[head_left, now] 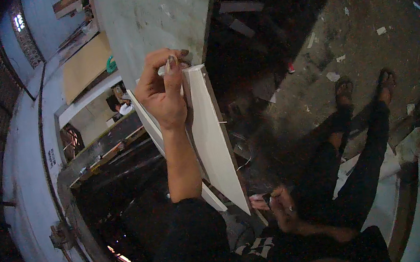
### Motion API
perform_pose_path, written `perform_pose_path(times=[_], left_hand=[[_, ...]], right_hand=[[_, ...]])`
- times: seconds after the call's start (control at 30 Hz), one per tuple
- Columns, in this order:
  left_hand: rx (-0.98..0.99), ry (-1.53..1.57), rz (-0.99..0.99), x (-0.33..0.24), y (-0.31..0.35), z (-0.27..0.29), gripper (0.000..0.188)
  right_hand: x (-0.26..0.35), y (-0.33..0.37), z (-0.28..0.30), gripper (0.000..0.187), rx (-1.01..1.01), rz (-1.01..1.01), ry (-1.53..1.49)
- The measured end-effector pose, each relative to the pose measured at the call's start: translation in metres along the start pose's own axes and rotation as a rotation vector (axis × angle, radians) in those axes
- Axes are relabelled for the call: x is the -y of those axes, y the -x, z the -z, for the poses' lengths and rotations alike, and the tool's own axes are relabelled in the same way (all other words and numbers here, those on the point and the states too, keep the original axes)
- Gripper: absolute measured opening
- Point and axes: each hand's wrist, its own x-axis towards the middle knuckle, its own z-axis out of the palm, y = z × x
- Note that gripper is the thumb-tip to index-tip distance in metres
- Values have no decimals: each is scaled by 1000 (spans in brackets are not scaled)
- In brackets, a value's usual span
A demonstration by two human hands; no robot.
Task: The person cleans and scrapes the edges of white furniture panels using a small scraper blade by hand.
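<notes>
Both look curled, grip unclear: left hand [163,90] high, right hand [284,211] low by the board [209,128], maybe steadying it; next needs stillness.

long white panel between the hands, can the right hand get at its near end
Probably yes: the right hand is just beside the near tip of the long white panel, and nothing visible blocks the way; whether they touch is unclear.

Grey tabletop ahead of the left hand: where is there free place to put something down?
The tabletop shows a wide bare patch between the left hand and the picture's top edge. Its near end is crowded: the hand and the long white piece are there.
</notes>
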Motion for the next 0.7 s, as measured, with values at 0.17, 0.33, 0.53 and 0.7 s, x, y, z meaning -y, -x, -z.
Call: perform_pose_path(times=[0.17,0.33,0.53,0.7], left_hand=[[58,-131,-96,1,22,11,49],[251,-322,-214,-14,57,8,92],[281,-400,-178,-21,65,16,89],[249,-399,-147,-16,68,12,83]], right_hand=[[-30,-11,-3,9,-9,32,-209],[-80,-12,13,14,-53,21,-105],[-49,-78,69,18,-240,388,-18],[62,-167,35,13,-215,668,140]])
